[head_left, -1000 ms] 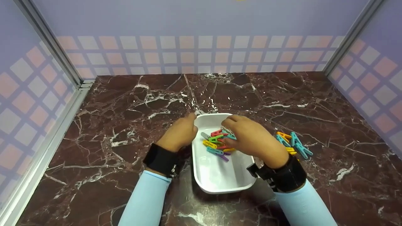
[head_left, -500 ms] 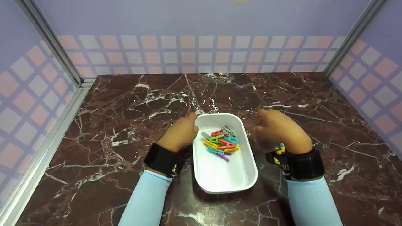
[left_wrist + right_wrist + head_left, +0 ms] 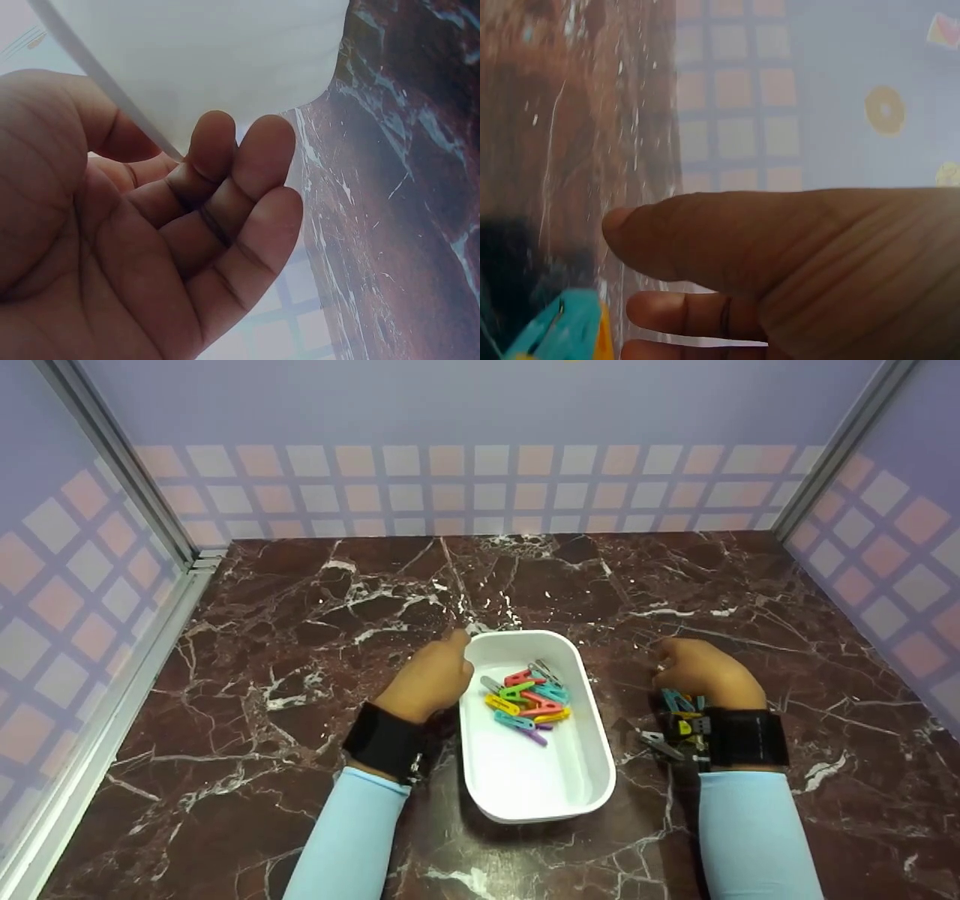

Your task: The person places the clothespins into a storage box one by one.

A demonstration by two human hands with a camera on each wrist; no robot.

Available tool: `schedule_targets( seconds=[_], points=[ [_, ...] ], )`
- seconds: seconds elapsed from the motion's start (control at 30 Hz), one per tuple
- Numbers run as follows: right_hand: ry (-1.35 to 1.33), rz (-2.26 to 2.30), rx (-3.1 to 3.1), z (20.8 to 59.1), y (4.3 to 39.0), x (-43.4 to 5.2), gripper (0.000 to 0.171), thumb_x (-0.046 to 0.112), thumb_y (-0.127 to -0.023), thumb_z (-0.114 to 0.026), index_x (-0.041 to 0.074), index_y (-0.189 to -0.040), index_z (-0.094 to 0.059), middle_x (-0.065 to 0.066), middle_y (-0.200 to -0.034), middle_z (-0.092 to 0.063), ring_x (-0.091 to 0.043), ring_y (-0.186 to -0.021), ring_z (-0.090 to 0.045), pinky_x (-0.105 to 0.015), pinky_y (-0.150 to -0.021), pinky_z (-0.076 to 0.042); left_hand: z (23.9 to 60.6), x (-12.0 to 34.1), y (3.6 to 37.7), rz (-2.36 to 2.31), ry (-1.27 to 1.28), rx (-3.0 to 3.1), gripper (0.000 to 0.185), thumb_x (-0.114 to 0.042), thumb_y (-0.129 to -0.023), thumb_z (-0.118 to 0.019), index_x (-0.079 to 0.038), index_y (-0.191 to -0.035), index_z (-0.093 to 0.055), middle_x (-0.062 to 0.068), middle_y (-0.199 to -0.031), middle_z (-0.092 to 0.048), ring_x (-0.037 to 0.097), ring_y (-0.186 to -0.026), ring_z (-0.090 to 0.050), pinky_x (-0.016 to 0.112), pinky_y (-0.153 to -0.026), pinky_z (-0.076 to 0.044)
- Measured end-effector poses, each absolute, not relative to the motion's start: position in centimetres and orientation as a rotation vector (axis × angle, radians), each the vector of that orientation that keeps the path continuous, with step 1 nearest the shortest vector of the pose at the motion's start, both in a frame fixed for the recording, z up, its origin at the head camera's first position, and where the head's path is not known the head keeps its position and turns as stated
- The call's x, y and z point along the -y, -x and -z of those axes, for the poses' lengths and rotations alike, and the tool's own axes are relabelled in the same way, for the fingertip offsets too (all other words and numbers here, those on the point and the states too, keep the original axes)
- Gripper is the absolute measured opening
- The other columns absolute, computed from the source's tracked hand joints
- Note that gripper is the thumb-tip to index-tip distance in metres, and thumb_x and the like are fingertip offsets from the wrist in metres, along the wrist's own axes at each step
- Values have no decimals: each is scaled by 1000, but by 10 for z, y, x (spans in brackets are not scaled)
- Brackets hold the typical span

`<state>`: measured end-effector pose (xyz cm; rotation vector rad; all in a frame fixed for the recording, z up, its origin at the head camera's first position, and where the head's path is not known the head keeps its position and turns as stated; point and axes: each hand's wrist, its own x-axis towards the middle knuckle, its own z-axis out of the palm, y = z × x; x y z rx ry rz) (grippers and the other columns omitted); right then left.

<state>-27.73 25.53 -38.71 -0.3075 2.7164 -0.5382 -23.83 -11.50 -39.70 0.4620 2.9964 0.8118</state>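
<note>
A white plastic tub (image 3: 525,784) stands on the table, with several coloured clothespins (image 3: 517,720) heaped in its far half. My left hand (image 3: 429,679) grips the tub's rim at the far left corner. In the left wrist view its fingers (image 3: 262,157) curl against the outside of the tub wall. To the right of the tub my right hand (image 3: 709,671) hovers by a second group of clothespins (image 3: 677,701), partly hidden under the hand and wrist strap. A teal clothespin (image 3: 562,326) shows below the right thumb (image 3: 690,236), apart from it. Nothing is visible between those fingers.
A grey clothespin (image 3: 660,744) lies between the tub and the right wrist strap (image 3: 746,739). The dark marbled table (image 3: 300,607) ends at a tiled-pattern back wall (image 3: 480,472), with side panels left and right.
My right hand has moved out of the tub, to the right, and down to the clothespins on the table. The left hand and the tub have stayed in place.
</note>
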Motion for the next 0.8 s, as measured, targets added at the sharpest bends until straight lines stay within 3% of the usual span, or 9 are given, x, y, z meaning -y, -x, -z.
schedule_targets(
  seconds=[0.17,0.4,0.57,0.7,0.8],
  points=[
    [301,494,-2709,394,279,-263,42,20,-89,-65,-6,-120,-58,-21,-108,-63,-32,-90,-59,-49,-77,-48,396,114,238,-801,-453,-2991,27,-7,-95,-47,3,-119,-50,24,-102,-64,39,-97,-64,49,-89,-50],
    [298,456,-2719,400,283,-262,16,17,-89,-62,1,-92,-60,-9,-79,-56,-24,-68,-50,-38,-60,-41,396,113,239,-794,-456,-2996,27,-7,-95,-47,3,-119,-50,24,-100,-64,40,-95,-64,50,-88,-50],
    [289,493,-2731,402,285,-253,5,8,-84,-59,5,-86,-62,-8,-81,-59,-25,-70,-51,-37,-59,-41,395,114,239,-800,-453,-2983,27,-7,-95,-46,3,-120,-50,23,-99,-65,39,-95,-64,50,-88,-50],
    [328,514,-2731,405,286,-239,11,1,-77,-55,7,-80,-64,-7,-78,-60,-24,-67,-51,-36,-57,-40,395,115,238,-800,-467,-2984,26,-7,-95,-46,4,-118,-50,23,-99,-64,38,-94,-64,49,-87,-50],
    [406,482,-2746,408,288,-228,9,2,-80,-56,7,-81,-64,-7,-76,-60,-24,-66,-51,-36,-57,-41,396,115,238,-803,-482,-3000,24,-6,-95,-46,4,-116,-50,23,-99,-63,39,-94,-64,49,-87,-50]
  ],
)
